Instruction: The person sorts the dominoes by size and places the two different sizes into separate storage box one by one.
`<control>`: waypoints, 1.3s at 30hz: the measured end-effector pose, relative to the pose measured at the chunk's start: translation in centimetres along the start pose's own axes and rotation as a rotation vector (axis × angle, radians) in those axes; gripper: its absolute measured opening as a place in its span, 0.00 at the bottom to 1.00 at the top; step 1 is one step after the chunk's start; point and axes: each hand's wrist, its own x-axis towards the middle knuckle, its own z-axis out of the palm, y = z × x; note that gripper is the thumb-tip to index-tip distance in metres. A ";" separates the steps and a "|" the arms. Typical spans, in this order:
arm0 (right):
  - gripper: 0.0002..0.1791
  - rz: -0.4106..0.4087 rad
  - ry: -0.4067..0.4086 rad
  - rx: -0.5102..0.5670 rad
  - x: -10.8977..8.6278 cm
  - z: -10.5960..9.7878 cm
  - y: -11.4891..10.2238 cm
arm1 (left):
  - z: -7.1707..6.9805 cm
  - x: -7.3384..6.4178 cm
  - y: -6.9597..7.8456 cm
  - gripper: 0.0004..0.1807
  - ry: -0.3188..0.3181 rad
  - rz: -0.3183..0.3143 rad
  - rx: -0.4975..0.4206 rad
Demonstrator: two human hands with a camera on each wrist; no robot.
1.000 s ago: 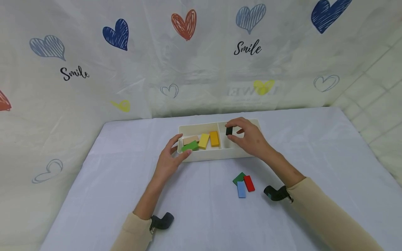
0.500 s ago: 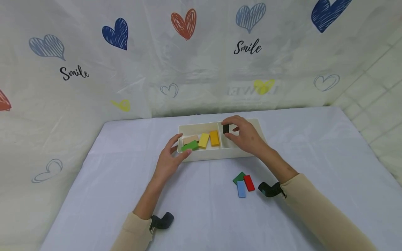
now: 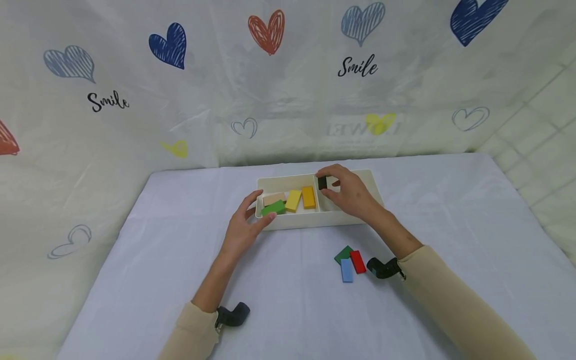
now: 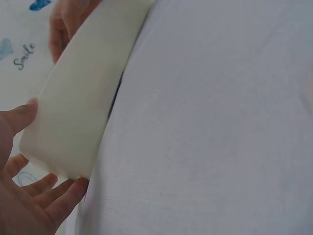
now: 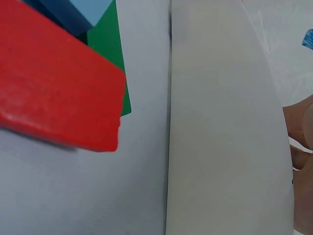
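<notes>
Pinched between the thumb and fingers of my right hand [image 3: 353,194] is a black block [image 3: 322,183], upright over the tray's right compartment beside the divider. The long white tray [image 3: 310,220] lies at the table's far side. My left hand [image 3: 242,229] holds its left end, with the thumb at the front rim and the fingers around the end wall [image 4: 68,132]. In the left compartment lie a beige block [image 3: 272,198], a green block [image 3: 273,207], a yellow block [image 3: 293,200] and an orange-yellow block [image 3: 308,198]. In the right wrist view, the tray wall mostly hides my right hand.
In front of the tray, a dark green block [image 3: 344,254], a red block [image 3: 358,262] and a blue block [image 3: 346,270] lie close together on the white cloth [image 3: 288,300]. A curtain printed with hearts [image 3: 266,32] hangs behind the table. Black wrist cameras [image 3: 234,315] sit on both sleeves.
My right hand has moved slightly left and away from me with the black block, closer to the divider. My left hand has stayed on the tray's end.
</notes>
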 end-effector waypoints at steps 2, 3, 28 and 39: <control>0.24 0.004 -0.008 -0.010 0.2 0.1 -0.1 | 0.0 0.0 0.0 0.40 0.000 -0.003 0.002; 0.24 0.009 -0.013 -0.015 0.2 0.1 -0.2 | 0.0 -0.1 0.0 0.40 0.000 -0.003 0.001; 0.21 -0.006 0.023 0.019 -0.9 -0.2 -0.3 | -0.1 0.0 0.1 0.40 0.000 -0.004 0.007; 0.19 -0.054 0.076 0.036 -2.8 -1.0 -0.8 | 0.0 -0.1 0.2 0.40 -0.001 -0.013 0.012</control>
